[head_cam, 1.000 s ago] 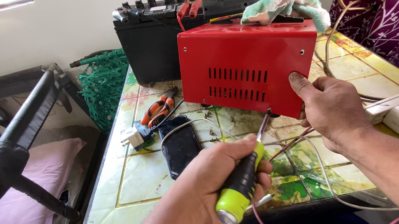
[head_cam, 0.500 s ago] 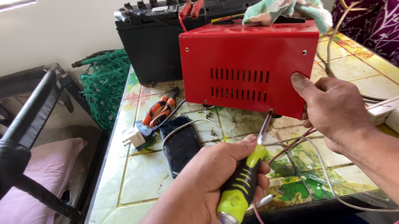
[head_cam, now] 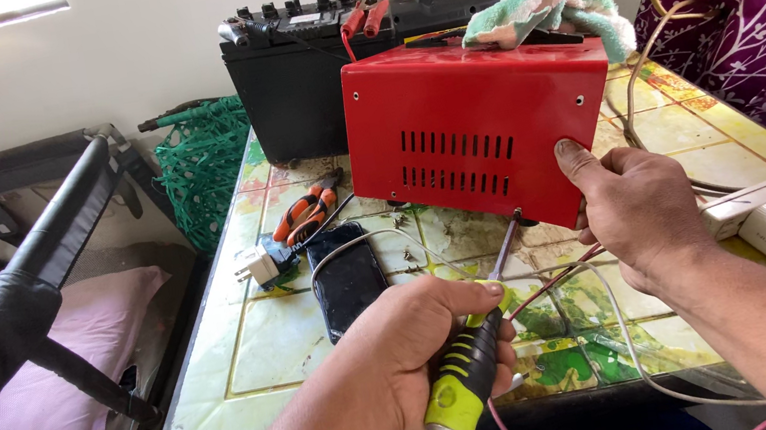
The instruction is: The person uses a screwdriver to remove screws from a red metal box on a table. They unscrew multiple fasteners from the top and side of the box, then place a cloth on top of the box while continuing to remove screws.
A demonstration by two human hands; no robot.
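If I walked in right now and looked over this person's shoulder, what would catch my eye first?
Most likely the bright red metal box standing mid-table, tipped up by the right hand at its lower corner. Next, the left hand holding a screwdriver with a yellow and black handle, its tip at the box's bottom edge. Behind stands a black case, and a green-and-white cloth lies on the box.

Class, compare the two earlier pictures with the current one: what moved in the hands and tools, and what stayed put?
Little changed. The screwdriver tip crept up to the lower edge of the red metal box. The left hand keeps its grip on the handle; the right hand still steadies the box's corner. The phone, pliers and cloth stayed put.
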